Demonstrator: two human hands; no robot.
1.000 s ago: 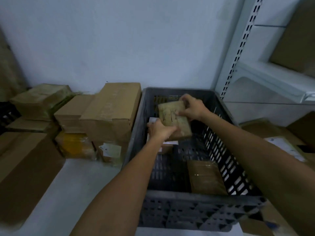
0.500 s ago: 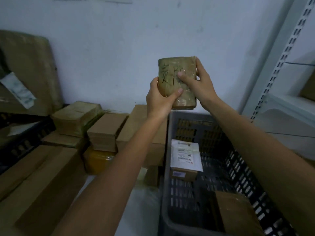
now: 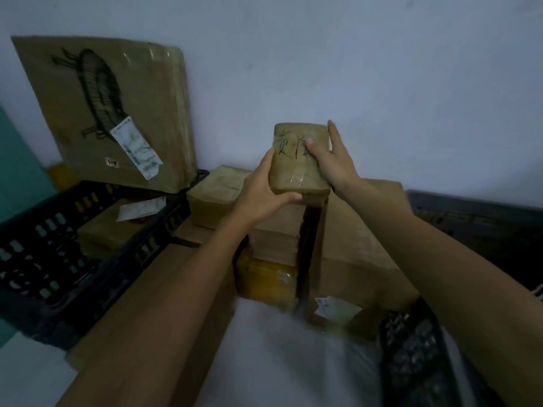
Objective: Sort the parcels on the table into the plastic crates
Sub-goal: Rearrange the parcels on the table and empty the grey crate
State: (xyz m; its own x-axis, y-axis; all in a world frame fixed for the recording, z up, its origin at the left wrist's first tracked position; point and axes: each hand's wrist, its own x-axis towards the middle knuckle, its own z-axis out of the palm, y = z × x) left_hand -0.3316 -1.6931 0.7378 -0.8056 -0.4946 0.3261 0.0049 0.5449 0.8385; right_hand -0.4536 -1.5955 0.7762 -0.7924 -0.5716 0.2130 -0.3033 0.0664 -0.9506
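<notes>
A small taped brown parcel (image 3: 296, 163) with black handwriting is held upright in the air above the stacked boxes. My left hand (image 3: 261, 195) grips its lower left edge with the thumb under its bottom. My right hand (image 3: 332, 163) holds its right side, thumb on the written face. A black plastic crate (image 3: 44, 259) stands at the left with a parcel inside. The grey crate (image 3: 476, 212) shows at the right edge, partly behind my right arm.
A large flat carton (image 3: 111, 113) with a label leans on the wall behind the black crate. Stacked brown boxes (image 3: 352, 239) and a yellow parcel (image 3: 264, 277) fill the middle. A long carton (image 3: 152, 304) lies under my left arm. White table surface (image 3: 293, 362) shows in front.
Both hands lifted the small parcel out of the grey crate and carried it left. It now hangs over the stacked boxes, and the view has swung left toward the black crate.
</notes>
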